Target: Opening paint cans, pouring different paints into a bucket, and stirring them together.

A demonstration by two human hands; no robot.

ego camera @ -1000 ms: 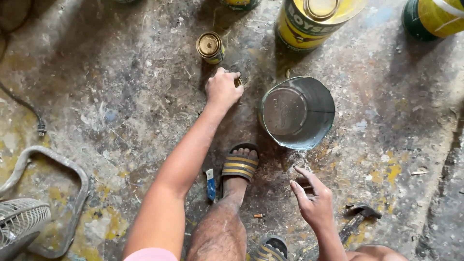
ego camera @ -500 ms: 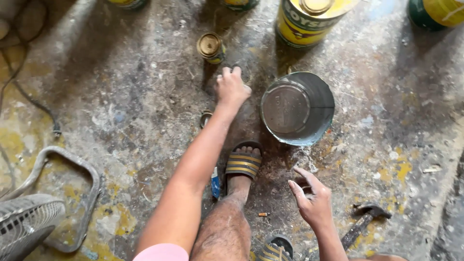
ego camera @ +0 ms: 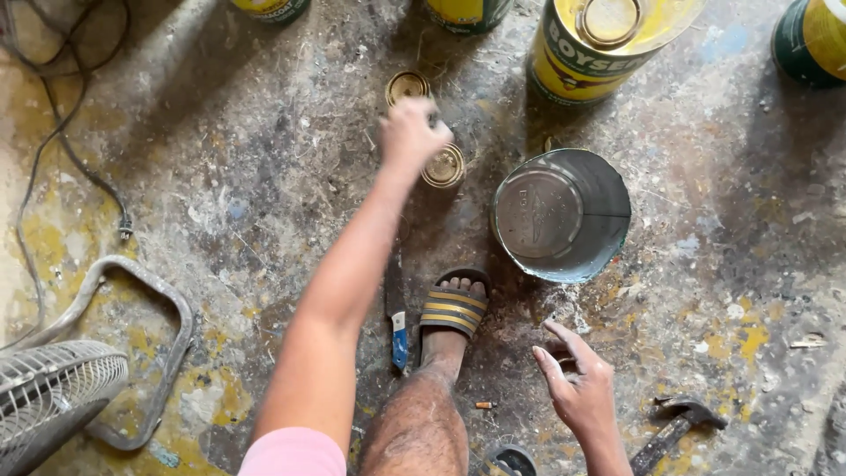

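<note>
Head view looks straight down at a paint-splashed concrete floor (ego camera: 220, 194). At about one o'clock from the striped slipper (ego camera: 453, 308) lies a dented grey metal bucket (ego camera: 599, 189), tipped on its side, showing only a bare grey bottom and smeared walls. At twelve o'clock a large yellow paint can (ego camera: 582, 66) stands upright with a round gold lid set in its top; its contents are hidden. Another yellow can with a green band (ego camera: 815, 40) sits at two o'clock, and two more can bottoms are cut off at the top edge.

The left hand (ego camera: 410, 132) reaches out at eleven o'clock, blurred, fingers curled and touching a small round brass-coloured tin (ego camera: 443, 166); whether it actually grips the tin I cannot tell. A second small brass-coloured tin (ego camera: 407, 86) stands just beyond it. The right hand (ego camera: 577, 383) hangs loose, fingers spread, holding nothing, near a dark hammer (ego camera: 679, 423) at four o'clock.
</note>
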